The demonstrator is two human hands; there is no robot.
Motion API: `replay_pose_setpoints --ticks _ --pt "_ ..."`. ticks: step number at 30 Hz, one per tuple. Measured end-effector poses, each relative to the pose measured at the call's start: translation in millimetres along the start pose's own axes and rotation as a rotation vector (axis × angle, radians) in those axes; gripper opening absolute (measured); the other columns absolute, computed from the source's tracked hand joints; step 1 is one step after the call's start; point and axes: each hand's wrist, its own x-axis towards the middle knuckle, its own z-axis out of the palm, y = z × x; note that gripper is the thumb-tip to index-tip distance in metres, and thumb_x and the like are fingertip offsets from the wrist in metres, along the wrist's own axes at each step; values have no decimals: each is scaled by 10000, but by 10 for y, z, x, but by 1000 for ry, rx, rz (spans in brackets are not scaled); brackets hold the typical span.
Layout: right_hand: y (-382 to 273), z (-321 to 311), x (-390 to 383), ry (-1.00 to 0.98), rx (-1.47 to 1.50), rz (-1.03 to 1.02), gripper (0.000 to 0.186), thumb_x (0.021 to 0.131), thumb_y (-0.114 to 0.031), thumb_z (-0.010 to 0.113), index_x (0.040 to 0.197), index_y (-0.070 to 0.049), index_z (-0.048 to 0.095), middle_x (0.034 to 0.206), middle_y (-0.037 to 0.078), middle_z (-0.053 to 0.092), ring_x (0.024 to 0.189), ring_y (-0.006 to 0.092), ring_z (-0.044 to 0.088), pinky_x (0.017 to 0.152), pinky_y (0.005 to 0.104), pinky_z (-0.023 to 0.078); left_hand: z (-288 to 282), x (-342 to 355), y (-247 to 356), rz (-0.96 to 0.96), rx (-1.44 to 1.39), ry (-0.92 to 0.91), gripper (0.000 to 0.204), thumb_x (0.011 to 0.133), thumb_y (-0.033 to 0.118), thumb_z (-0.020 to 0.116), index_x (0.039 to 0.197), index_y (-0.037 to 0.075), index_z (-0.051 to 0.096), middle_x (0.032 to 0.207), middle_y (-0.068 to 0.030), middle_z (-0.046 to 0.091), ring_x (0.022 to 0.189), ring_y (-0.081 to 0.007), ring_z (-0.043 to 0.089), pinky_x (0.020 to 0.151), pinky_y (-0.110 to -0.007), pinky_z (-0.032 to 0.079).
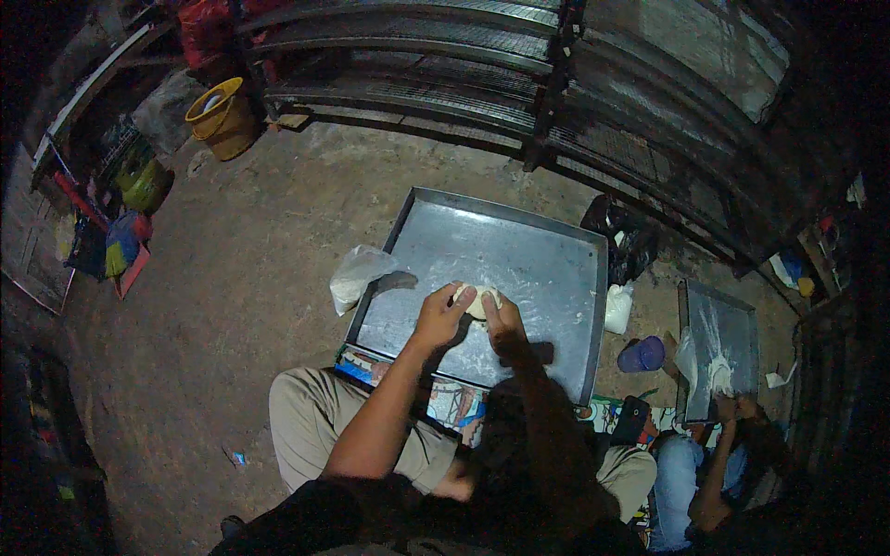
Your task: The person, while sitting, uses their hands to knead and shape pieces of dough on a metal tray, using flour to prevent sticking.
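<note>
Near the knees [304, 394]: 1 wide metal tray [547, 278], dusted white.
Left hand [439, 315], right hand [503, 326]: both gripping 1 dough lump [479, 304].
Dough lump: over the tray's middle; even thumb pressure should likely keep it smooth.

near-black top [380, 514], left sleeve [320, 510] short, cut off around the elbow, right side too shadowed for me to read, plain khaki trousers [311, 412], roomy, creased cloth, forearms [385, 408] bare, left hand [441, 313] and right hand [503, 324] ungloved
</note>
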Motion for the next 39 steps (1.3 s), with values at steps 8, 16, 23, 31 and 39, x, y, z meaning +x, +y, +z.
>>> replay_pose_setpoints --ticks 8,16,23,31,39 --pt "-184 -102 -75 -15 -117 51 432 955 -406 594 955 8 714 831 116 726 783 179 688 739 327 510 239 -43 -123 -187 -467 77 377 1031 364 515 990 15 652 875 -33 641 823 -109 582 757 -271 462" --pt "-164 -145 -20 239 -396 -158 331 957 -273 581 894 30 698 750 190 693 672 280 696 625 385 506 381 -49 -82 -353 -993 -105 520 1013 508 464 1129 18 596 979 -58 643 850 -151 611 735 -292 499" --pt "-270 8 -38 265 -645 -80 521 966 -476 502 1134 -7 656 1014 236 689 937 406 670 817 471 529 349 -79 119 -314 -807 -28 384 1032 413 481 1132 52 563 943 -34 641 788 -132 629 679 -261 509" --pt "-434 -18 -39 90 -739 -30 479 920 -509 586 1016 -43 635 977 188 668 887 370 666 759 449 523 174 -80 98 -297 -798 98 288 1017 265 560 1191 36 571 1050 -61 649 940 -154 630 828 -299 501" --pt "-190 -69 29 210 -274 -94 302 981 -337 576 985 -38 618 841 138 671 757 274 669 712 367 508 215 -19 -54 -211 -537 167 245 972 262 643 1039 26 640 982 -40 638 860 -114 593 759 -270 472"
